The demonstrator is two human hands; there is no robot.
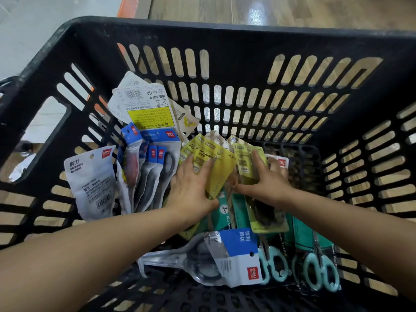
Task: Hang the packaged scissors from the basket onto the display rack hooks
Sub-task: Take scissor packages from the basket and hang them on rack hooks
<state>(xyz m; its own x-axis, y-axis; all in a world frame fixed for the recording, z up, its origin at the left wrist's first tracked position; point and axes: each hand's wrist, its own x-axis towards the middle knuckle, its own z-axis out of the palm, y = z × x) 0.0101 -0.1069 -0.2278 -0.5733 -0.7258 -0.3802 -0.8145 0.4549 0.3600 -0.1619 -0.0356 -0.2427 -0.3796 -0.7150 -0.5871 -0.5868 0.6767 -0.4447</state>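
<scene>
Head view, looking down into a black slotted plastic basket (pixel 225 34). Left hand (pixel 191 183) lies flat, fingers nearly straight and spread, pressing on a fan of yellow carded scissor packs (pixel 219 170); right hand (pixel 267 179) likewise rests with extended fingers on a neighbouring yellow blister pack (pixel 245 163). Neither hand visibly pinches anything. Around them lie white pouch packs with blue headers (pixel 155 163), a clear blister pack with blue card (pixel 234 253), and teal-handled scissors on green cards (pixel 319 269). Packs are probably light, stiff-backed and slick, sliding easily; best held near the punched header hole. No display rack is visible.
</scene>
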